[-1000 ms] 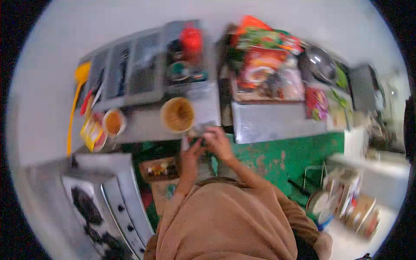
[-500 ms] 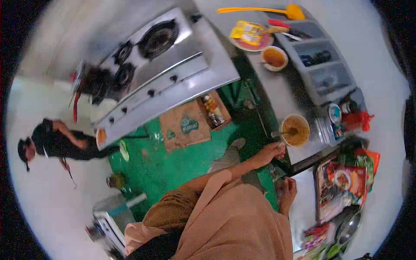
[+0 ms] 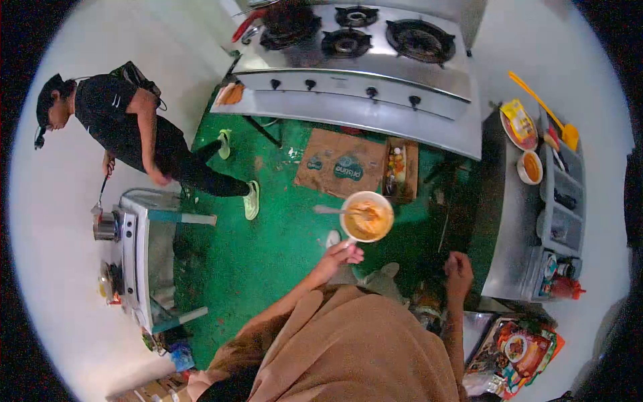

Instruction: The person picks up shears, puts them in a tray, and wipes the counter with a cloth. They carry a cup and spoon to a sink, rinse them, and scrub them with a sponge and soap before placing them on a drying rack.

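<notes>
My left hand [image 3: 339,260] grips the near side of a white cup [image 3: 367,217] at the middle of the view, above the green floor. Orange-brown food fills part of the cup, and a spoon [image 3: 330,210] rests in it with its handle sticking out to the left. My right hand [image 3: 459,269] hangs to the right, beside the dark end of the counter, with its fingers curled and partly blurred; whether it holds anything is too small to tell.
A stove [image 3: 348,87] spans the top. On the right counter [image 3: 499,261] are a bowl of orange sauce [image 3: 530,167], a plate with a yellow packet [image 3: 518,120] and a grey organizer [image 3: 566,201]. A person [image 3: 127,127] in black stands left, near a small stove [image 3: 134,254].
The view has turned left toward the stove. The cup, which was over the right counter's edge, is now held over the floor. More of the other person shows.
</notes>
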The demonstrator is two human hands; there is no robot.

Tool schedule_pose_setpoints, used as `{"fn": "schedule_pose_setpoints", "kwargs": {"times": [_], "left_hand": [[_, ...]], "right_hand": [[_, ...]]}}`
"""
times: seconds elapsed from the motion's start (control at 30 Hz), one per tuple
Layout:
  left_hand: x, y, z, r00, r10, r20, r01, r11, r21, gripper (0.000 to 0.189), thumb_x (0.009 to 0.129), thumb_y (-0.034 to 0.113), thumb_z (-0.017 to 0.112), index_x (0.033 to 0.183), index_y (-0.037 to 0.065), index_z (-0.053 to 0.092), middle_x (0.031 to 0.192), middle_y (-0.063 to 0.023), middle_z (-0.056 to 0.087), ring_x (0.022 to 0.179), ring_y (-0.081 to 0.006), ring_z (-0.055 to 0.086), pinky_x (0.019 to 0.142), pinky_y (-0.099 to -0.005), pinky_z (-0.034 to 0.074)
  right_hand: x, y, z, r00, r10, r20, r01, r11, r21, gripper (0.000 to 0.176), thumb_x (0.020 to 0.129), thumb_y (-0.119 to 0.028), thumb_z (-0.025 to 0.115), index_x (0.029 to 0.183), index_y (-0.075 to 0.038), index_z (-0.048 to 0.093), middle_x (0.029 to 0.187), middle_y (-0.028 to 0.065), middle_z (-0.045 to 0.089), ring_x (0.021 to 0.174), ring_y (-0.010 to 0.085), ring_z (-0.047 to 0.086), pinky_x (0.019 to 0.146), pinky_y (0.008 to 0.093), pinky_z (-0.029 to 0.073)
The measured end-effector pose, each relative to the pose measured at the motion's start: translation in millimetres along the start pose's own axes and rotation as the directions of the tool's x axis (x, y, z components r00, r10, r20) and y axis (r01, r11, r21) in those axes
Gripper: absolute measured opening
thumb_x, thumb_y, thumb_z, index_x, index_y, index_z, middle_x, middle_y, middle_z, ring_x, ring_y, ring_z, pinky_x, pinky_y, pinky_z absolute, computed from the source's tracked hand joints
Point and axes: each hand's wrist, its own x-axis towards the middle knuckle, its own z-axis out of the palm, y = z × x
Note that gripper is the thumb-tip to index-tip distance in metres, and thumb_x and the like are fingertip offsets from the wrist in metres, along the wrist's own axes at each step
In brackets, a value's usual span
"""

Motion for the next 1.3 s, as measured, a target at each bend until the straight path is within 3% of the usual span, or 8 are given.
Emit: {"fn": "schedule_pose_setpoints", "kwargs": {"times": [0.2, 0.27, 0.47, 0.6, 0.87, 1.0, 1.13, 1.3], "left_hand": [[-56, 42, -118, 0.923, 0.144, -0.357, -0.193, 0.976, -0.104, 0.039, 0.09, 0.034, 0.047, 0.11, 0.001, 0.049, 0.098, -0.0108, 0.058, 0.091, -0.0217, 0.057, 0.083, -0.0359, 0.044], [-73, 50, -166, 0.901, 0.175, -0.396, -0.232, 0.968, -0.1, 0.04, 0.089, 0.034, 0.048, 0.11, 0.0, 0.049, 0.098, -0.0111, 0.057, 0.09, -0.022, 0.057, 0.082, -0.0363, 0.044], [-123, 101, -264, 0.766, 0.227, -0.602, -0.338, 0.938, -0.076, 0.041, 0.088, 0.035, 0.049, 0.106, -0.002, 0.049, 0.093, -0.0106, 0.057, 0.086, -0.0208, 0.057, 0.079, -0.0345, 0.044], [-134, 101, -327, 0.732, 0.259, -0.63, -0.405, 0.909, -0.096, 0.038, 0.089, 0.033, 0.05, 0.106, 0.0, 0.052, 0.095, -0.0101, 0.058, 0.086, -0.0184, 0.056, 0.079, -0.0316, 0.044], [-89, 148, -386, 0.563, 0.243, -0.79, -0.488, 0.869, -0.081, 0.043, 0.089, 0.035, 0.049, 0.11, -0.003, 0.047, 0.092, -0.0112, 0.056, 0.084, -0.0212, 0.056, 0.077, -0.0342, 0.045], [-62, 148, -421, 0.608, 0.156, -0.778, -0.509, 0.829, -0.231, 0.042, 0.087, 0.034, 0.053, 0.109, -0.001, 0.047, 0.094, -0.0105, 0.055, 0.084, -0.0206, 0.056, 0.079, -0.0354, 0.044], [-36, 186, -445, 0.607, 0.207, -0.767, -0.519, 0.835, -0.185, 0.042, 0.086, 0.035, 0.054, 0.107, 0.0, 0.047, 0.094, -0.01, 0.055, 0.084, -0.0208, 0.055, 0.079, -0.0361, 0.044], [-16, 218, -471, 0.614, 0.166, -0.772, -0.488, 0.848, -0.206, 0.039, 0.086, 0.033, 0.054, 0.104, -0.001, 0.05, 0.093, -0.0102, 0.057, 0.083, -0.0205, 0.056, 0.08, -0.0363, 0.043]], "right_hand": [[39, -110, 184, 0.914, -0.249, 0.321, 0.268, 0.963, -0.013, 0.019, 0.089, -0.02, 0.052, 0.096, -0.003, 0.057, 0.073, 0.0018, 0.054, 0.064, 0.0087, 0.052, 0.059, 0.0236, 0.043], [47, -133, 255, 0.859, -0.192, 0.475, 0.222, 0.975, -0.005, 0.02, 0.084, -0.022, 0.057, 0.096, -0.006, 0.06, 0.089, 0.0118, 0.063, 0.081, 0.0266, 0.061, 0.073, 0.0339, 0.047], [48, -196, 458, 0.65, -0.568, 0.505, 0.552, 0.81, 0.2, 0.018, 0.083, -0.017, 0.055, 0.095, -0.003, 0.057, 0.081, 0.0119, 0.059, 0.076, 0.0217, 0.059, 0.07, 0.031, 0.046], [74, -237, 567, 0.647, -0.511, 0.566, 0.515, 0.84, 0.17, 0.016, 0.082, -0.015, 0.055, 0.093, -0.004, 0.057, 0.082, 0.0123, 0.059, 0.076, 0.0246, 0.06, 0.07, 0.0314, 0.047], [216, -269, 802, 0.48, -0.73, 0.487, 0.829, 0.558, 0.019, 0.034, 0.076, -0.01, 0.055, 0.109, -0.002, 0.051, 0.106, 0.0155, 0.053, 0.097, 0.0338, 0.051, 0.08, 0.043, 0.044], [240, -297, 838, 0.597, -0.511, 0.618, 0.749, 0.632, -0.202, 0.037, 0.077, -0.012, 0.054, 0.112, -0.003, 0.046, 0.101, 0.0139, 0.051, 0.092, 0.0333, 0.052, 0.075, 0.0434, 0.047], [259, -282, 868, 0.549, -0.531, 0.645, 0.818, 0.5, -0.284, 0.028, 0.076, -0.015, 0.056, 0.1, -0.004, 0.049, 0.098, 0.0125, 0.05, 0.089, 0.0318, 0.054, 0.072, 0.0437, 0.048], [253, -233, 835, 0.576, -0.519, 0.632, 0.759, 0.627, -0.176, 0.021, 0.077, -0.013, 0.053, 0.096, -0.004, 0.049, 0.094, 0.0149, 0.051, 0.086, 0.0331, 0.054, 0.07, 0.044, 0.047]]}}
